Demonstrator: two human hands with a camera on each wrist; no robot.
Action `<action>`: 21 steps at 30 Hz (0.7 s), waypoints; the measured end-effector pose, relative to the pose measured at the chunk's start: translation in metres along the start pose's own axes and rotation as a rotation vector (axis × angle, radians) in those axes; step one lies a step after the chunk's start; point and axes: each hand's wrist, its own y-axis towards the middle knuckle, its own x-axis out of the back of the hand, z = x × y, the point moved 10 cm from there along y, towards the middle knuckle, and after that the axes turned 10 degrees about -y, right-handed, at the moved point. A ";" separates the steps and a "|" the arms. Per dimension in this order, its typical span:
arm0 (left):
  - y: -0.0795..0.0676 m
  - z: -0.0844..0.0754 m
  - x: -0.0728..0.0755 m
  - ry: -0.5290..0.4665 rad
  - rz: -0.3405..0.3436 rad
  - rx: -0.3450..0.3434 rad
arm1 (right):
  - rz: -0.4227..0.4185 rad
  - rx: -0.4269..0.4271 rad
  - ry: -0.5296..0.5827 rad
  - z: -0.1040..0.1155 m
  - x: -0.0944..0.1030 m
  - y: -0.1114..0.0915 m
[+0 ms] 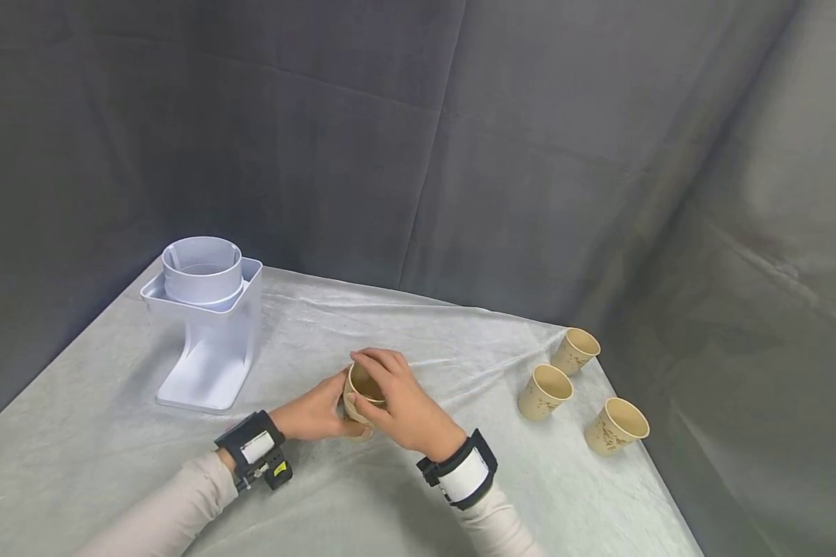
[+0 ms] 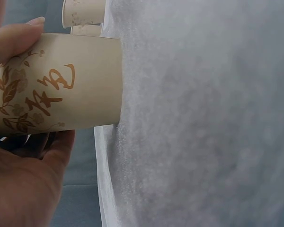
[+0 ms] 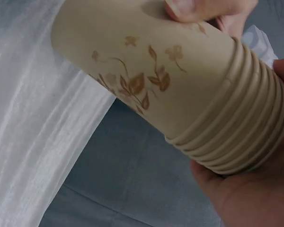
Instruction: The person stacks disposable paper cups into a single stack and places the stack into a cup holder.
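Note:
Both hands hold a stack of nested beige paper cups (image 1: 366, 384) near the middle of the table. My left hand (image 1: 320, 411) grips the stack's side, thumb and fingers on opposite sides. My right hand (image 1: 406, 404) grips the rims at the top, its fingers curled over the far edge. In the right wrist view the stack (image 3: 132, 71) shows several rolled rims close together and brown flowers on its side. The left wrist view shows orange lettering on the cup (image 2: 85, 80), its bottom right at the table cloth.
Three upright paper cups stand at the right: a back one (image 1: 574, 353), a middle one (image 1: 543, 394) and a front one (image 1: 615, 429) near the table edge. A white stand (image 1: 205, 379) with a round open cylinder (image 1: 202, 282) on top is at the left. Grey curtains (image 1: 320, 155) hang behind.

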 end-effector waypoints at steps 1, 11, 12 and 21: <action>0.000 0.000 0.000 0.000 0.004 -0.001 | 0.008 -0.002 -0.001 0.000 -0.002 0.000; 0.000 -0.002 -0.001 -0.013 0.005 -0.021 | 0.017 -0.028 -0.009 -0.001 -0.004 0.000; 0.000 -0.002 0.000 -0.012 0.003 -0.020 | 0.020 -0.030 -0.008 -0.001 -0.005 0.000; 0.000 -0.003 -0.001 -0.024 -0.002 -0.021 | 0.032 -0.024 0.013 -0.004 -0.005 0.000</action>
